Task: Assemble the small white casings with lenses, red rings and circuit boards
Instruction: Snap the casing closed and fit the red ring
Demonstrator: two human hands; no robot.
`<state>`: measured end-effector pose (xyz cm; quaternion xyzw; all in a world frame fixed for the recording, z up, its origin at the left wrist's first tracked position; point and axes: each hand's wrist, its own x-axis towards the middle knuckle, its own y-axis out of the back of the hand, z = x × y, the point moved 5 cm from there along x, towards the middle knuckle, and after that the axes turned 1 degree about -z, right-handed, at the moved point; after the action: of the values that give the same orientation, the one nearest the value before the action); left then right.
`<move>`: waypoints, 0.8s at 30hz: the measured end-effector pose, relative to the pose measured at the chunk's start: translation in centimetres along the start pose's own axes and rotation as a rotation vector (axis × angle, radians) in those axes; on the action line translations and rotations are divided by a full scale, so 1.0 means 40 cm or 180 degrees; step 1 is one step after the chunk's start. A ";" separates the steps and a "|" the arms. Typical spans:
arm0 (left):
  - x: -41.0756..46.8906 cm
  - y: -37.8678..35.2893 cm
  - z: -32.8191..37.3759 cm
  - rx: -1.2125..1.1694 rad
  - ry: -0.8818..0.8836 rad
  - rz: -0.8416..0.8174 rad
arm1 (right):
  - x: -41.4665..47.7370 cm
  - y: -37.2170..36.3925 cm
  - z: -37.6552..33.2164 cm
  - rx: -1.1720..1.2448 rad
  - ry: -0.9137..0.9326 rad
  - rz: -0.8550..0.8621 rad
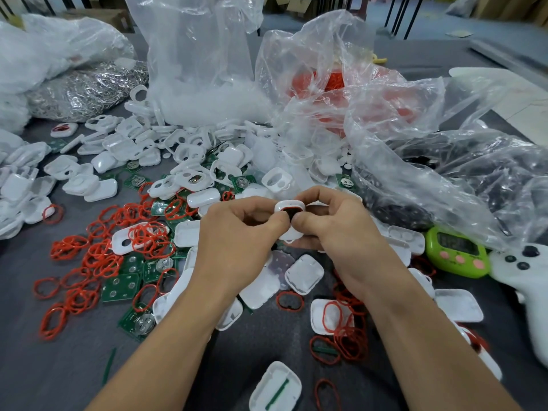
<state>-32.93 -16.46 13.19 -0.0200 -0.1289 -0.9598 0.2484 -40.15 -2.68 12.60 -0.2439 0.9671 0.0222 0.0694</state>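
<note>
Grey table (74, 366); hands (237, 241) (335, 229) around casing (289, 206)

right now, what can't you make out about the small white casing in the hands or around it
Head view only.
- Small white plastic casing: lower part and inside hidden by thumbs of left hand and right hand.
- Lime green timer: digits blurred.
- Black parts in clear crinkled bag: shape veiled by plastic.

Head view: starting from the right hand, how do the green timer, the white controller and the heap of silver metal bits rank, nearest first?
From the right hand, pinching the white casing:
1. Green timer, just to its right.
2. White controller, farther right, beyond the timer.
3. Silver metal bits, far back left, bagged.
</note>
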 end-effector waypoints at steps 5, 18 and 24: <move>-0.005 0.014 0.001 0.0016 0.0020 0.0349 | -0.014 -0.022 -0.008 -0.0185 0.0127 -0.0215; -0.001 -0.002 0.009 -0.0261 -0.0188 -0.0087 | -0.001 -0.006 0.001 -0.0265 0.0207 0.0110; -0.019 -0.009 0.023 -0.0038 -0.0443 0.0123 | -0.014 0.018 -0.029 -0.0521 0.0404 0.0013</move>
<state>-32.46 -15.54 13.91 -0.0907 -0.1397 -0.9519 0.2573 -40.14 -1.85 13.84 -0.2478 0.9649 0.0858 -0.0122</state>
